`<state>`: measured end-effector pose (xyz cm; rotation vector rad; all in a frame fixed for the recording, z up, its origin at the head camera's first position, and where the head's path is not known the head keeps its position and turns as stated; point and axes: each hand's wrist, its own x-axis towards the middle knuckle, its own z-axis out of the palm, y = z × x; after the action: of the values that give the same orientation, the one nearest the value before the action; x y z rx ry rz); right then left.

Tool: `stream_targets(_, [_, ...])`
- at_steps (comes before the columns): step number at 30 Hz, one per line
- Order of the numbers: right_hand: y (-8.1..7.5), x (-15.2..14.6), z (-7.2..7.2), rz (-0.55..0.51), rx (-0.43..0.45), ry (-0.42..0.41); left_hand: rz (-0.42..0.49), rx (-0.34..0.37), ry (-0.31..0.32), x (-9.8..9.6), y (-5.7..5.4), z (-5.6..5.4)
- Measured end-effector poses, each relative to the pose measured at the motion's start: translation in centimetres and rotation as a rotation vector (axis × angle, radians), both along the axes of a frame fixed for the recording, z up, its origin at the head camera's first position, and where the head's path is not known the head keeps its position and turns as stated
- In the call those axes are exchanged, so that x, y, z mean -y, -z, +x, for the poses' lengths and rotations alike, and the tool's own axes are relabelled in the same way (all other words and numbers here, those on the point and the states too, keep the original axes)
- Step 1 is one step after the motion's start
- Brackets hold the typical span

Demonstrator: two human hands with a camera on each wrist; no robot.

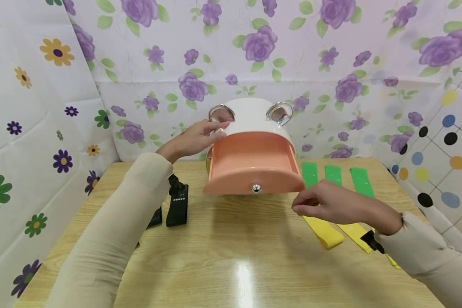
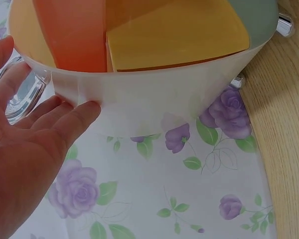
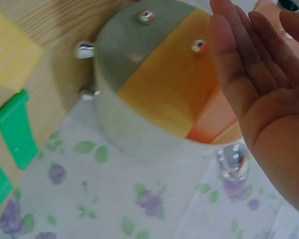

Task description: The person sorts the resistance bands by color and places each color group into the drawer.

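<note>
Flat black straps (image 1: pixel 177 209) lie at the left of the pale wood-grain worktop (image 1: pixel 208 265); next, the left hand (image 1: pixel 196 137), fingers extended and slightly apart, rests on the upper left of a rounded, glossy white cabinet (image 1: pixel 250 113); this stands at the back middle, its salmon-orange plastic drawer (image 1: pixel 254 180) open, with a round silver knob (image 1: pixel 256 188); near the drawer's right corner is the right hand (image 1: pixel 333 203), fingers loosely bent, holding nothing; farther right lie flat green bands (image 1: pixel 362 182) and flat yellow bands (image 1: pixel 325 233).

Patterned sheets (image 1: pixel 231 53) on three sides of a table (image 1: pixel 200 256) suggest a booth.
</note>
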<state>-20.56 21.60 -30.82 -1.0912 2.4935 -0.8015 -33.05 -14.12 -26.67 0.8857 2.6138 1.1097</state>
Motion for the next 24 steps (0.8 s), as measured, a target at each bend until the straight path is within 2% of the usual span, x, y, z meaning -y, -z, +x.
stream_targets(6, [1.6,-1.6,-1.1,0.06,0.087,0.027,0.021,-0.004,-0.003,0.2,0.3,-0.1])
stream_targets(14, [3.7,-3.9,-3.2,0.05,0.103,0.078,0.013,-0.043,0.014,0.2,0.4,-0.2])
stream_targets(19, [5.0,-5.0,-4.7,0.05,0.072,0.168,0.016,-0.051,0.026,0.2,0.5,-0.2])
stream_targets(24, [6.6,-6.1,-6.4,0.048,0.025,0.247,0.01,-0.049,0.003,0.2,0.7,-0.2])
